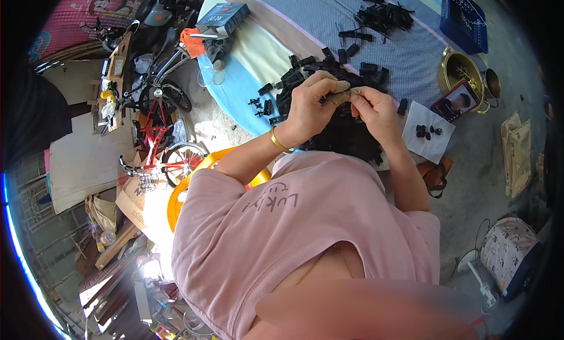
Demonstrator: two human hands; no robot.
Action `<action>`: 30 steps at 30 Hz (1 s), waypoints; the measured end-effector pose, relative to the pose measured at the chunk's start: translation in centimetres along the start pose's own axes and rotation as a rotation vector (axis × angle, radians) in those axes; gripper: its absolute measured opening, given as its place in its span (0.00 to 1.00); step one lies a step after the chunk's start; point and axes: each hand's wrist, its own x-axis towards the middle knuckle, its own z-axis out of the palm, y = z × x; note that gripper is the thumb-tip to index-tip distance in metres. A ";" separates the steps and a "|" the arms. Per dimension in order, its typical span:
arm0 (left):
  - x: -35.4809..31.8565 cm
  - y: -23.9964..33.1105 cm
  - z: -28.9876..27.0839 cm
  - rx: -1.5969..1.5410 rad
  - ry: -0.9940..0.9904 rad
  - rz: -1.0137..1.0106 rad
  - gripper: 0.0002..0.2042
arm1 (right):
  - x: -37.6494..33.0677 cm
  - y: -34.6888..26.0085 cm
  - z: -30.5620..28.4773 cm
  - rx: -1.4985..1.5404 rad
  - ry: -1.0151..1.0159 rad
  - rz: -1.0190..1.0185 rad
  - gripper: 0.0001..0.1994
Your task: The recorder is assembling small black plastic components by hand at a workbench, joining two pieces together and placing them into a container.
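My left hand (310, 105) and my right hand (375, 108) meet above a pile of small black plastic parts (343, 134) on a blue checked cloth (329, 22). Both hands pinch a small tan piece (342, 95) between their fingertips. A gold bangle (277, 142) sits on my left wrist. My pink shirt (294, 222) fills the lower middle of the view and hides my lap.
More black parts (382, 14) lie farther up the cloth. A blue crate (464, 19), a brass pot (461, 69), a phone (455, 102) and a white sheet (429, 131) with a few parts lie to the right. A dark box (226, 17), small bicycles (158, 128) and a yellow stool (176, 202) are at left.
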 end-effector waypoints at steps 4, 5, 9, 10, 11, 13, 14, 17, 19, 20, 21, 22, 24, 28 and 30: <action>-0.2 -1.6 -0.3 0.130 -0.130 -0.008 0.11 | 4.1 1.7 -2.5 -0.002 -0.311 0.232 0.09; -0.3 -1.5 -0.4 0.085 -0.120 -0.165 0.12 | 5.4 1.9 -3.2 -0.078 -0.273 0.233 0.11; -0.8 -2.7 -0.4 0.162 -0.260 -0.240 0.16 | 12.3 8.7 -5.4 -0.608 0.124 0.002 0.14; -0.7 -2.7 -0.6 0.193 -0.350 -0.212 0.16 | 13.6 9.5 -5.4 -0.814 0.204 0.034 0.14; -0.8 -2.8 -0.5 0.193 -0.350 -0.201 0.16 | 14.7 10.4 -5.5 -1.020 0.288 0.069 0.15; -1.1 -3.1 -0.5 0.213 -0.448 -0.001 0.15 | 16.3 11.8 -5.2 -1.025 0.281 0.114 0.15; -0.9 -3.0 -0.5 0.158 -0.442 0.007 0.14 | 17.0 12.5 -5.3 -1.030 0.272 0.170 0.14; -0.2 -2.7 -0.9 -0.015 -0.313 -0.219 0.14 | 18.3 15.9 -6.9 -1.177 0.198 0.126 0.12; -0.3 -4.6 -1.1 -0.432 -0.169 -0.463 0.17 | 17.7 15.4 -6.8 -1.200 0.196 0.133 0.12; 0.0 -5.3 -1.5 -0.462 -0.140 -0.510 0.19 | 16.5 14.7 -6.8 -1.079 0.204 -0.007 0.12; 0.7 -6.1 -2.0 -0.494 -0.105 -0.554 0.21 | 15.2 12.7 -6.6 -0.956 0.208 -0.149 0.12; 1.5 -6.4 -2.2 -0.497 -0.098 -0.557 0.21 | 13.7 9.6 -6.1 -0.839 0.161 -0.171 0.12; 2.8 -6.2 -2.5 -0.820 -0.172 -0.824 0.27 | 10.1 4.1 -4.2 -0.637 0.091 -0.290 0.12; 4.5 -5.8 -2.3 -1.231 -0.604 -0.799 0.30 | 5.4 0.3 -2.0 -0.536 0.009 -0.654 0.11; 4.8 -5.3 -2.3 -1.169 -0.689 -0.758 0.28 | 3.9 -0.9 -2.2 -0.582 0.002 -0.637 0.12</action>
